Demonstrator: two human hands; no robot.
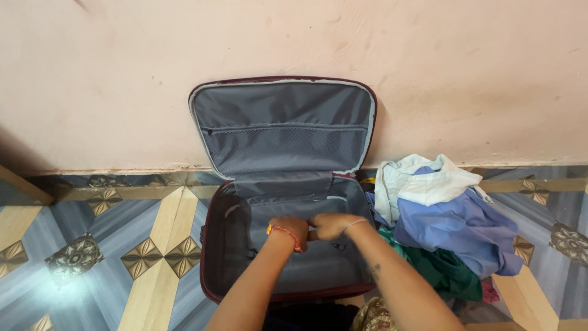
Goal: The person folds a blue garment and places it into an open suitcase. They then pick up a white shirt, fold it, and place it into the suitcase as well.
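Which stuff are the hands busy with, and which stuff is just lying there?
In use:
- open suitcase, grey lining, lid leaning on the wall
- left hand and right hand, together inside the suitcase; what they hold is hidden

Lying about:
- pile of clothes right of the suitcase: white, blue, green
- patterned floor tiles
- pink wall

Both hands, left hand (291, 230) and right hand (329, 225), meet closed inside the open grey-lined suitcase (282, 132); a clothes pile (450, 220) lies just beside it on the floor.
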